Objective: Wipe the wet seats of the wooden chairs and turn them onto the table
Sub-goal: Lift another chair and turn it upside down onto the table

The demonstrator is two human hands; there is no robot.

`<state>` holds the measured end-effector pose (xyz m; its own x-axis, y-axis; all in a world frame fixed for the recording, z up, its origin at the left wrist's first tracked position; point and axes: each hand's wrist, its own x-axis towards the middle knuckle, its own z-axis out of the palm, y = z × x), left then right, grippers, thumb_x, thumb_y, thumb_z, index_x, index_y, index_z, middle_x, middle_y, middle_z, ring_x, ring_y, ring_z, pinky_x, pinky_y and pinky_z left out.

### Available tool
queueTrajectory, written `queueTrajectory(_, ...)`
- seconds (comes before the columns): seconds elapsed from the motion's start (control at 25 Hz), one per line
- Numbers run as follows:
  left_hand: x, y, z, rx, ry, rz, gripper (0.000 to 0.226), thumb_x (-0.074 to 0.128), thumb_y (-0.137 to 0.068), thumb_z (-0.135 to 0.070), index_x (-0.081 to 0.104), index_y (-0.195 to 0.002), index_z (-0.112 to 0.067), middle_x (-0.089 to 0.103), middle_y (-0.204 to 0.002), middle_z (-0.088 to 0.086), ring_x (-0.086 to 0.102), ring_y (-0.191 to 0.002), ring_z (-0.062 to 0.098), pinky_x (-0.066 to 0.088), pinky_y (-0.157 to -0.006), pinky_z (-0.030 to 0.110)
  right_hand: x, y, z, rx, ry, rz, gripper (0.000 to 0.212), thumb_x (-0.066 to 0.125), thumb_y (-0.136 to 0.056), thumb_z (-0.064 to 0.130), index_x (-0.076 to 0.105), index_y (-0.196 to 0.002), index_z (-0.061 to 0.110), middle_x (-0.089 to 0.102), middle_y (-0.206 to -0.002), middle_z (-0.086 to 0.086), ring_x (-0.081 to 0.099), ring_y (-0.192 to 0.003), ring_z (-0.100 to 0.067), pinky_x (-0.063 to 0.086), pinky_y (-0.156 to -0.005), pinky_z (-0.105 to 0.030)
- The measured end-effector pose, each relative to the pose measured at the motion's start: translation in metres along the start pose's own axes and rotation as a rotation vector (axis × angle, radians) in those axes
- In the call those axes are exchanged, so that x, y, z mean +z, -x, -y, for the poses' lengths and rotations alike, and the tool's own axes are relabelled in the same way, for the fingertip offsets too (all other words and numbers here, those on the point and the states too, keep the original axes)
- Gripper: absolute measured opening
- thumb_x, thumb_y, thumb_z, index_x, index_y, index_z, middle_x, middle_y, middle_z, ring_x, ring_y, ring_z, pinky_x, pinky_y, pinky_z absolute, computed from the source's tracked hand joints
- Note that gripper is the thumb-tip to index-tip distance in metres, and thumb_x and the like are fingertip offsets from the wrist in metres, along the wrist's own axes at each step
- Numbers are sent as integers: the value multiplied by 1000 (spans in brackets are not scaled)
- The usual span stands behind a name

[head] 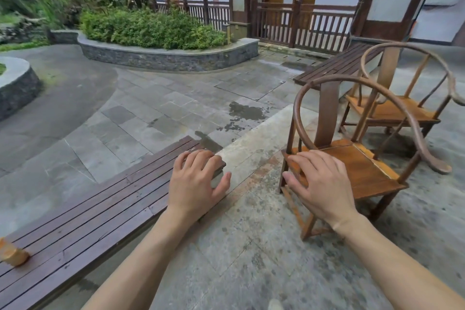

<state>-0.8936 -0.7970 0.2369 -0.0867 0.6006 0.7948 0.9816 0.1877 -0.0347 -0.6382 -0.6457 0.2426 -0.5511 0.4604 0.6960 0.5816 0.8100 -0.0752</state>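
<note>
Two round-backed wooden chairs stand upright on the stone paving at the right: the near chair (362, 168) and the far chair (395, 112) behind it. A long dark slatted wooden table (95, 214) runs from the lower left toward the centre. My left hand (198, 181) is spread over the table's far end, fingers relaxed and holding nothing. My right hand (319, 184) lies with spread fingers in front of the near chair's left seat corner; I cannot tell if it touches the seat. No cloth shows in either hand.
A blurred orange-brown object (13, 254) sits on the table at the far left. A second slatted table (334, 64) stands behind the chairs. Wet patches (245, 111) mark the paving. Stone planters (166, 56) and a wooden fence (302, 22) lie beyond.
</note>
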Motion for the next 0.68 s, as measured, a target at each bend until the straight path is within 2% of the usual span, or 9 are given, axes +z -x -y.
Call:
queueTrajectory(0.32,168,-128,46,-36,-28,73,40,49,-95,-51,70,-103,-18,69,-107,0,65,-98,25,45,-95,45,118,-139,-113,14,11,-9,42,55,-93,52,71,-115,20,71,-116,1,61,-115,-23,40,-94,-39)
queueTrajectory(0.48,233,-182,73,-71,-31,73,41,48,-95,-50,71,-103,-17,70,-106,2,65,-98,26,44,-96,45,174,-209,-147,5,1,19,47,47,-94,55,70,-116,20,70,-117,0,61,-116,-23,41,-95,-42)
queueTrajectory(0.68,317,-239,128,-86,-11,88,45,44,-96,-52,72,-106,-17,71,-108,2,65,-100,25,45,-97,46,254,-283,-177,18,-6,23,48,46,-94,55,71,-117,20,70,-117,0,61,-115,-24,37,-98,-40)
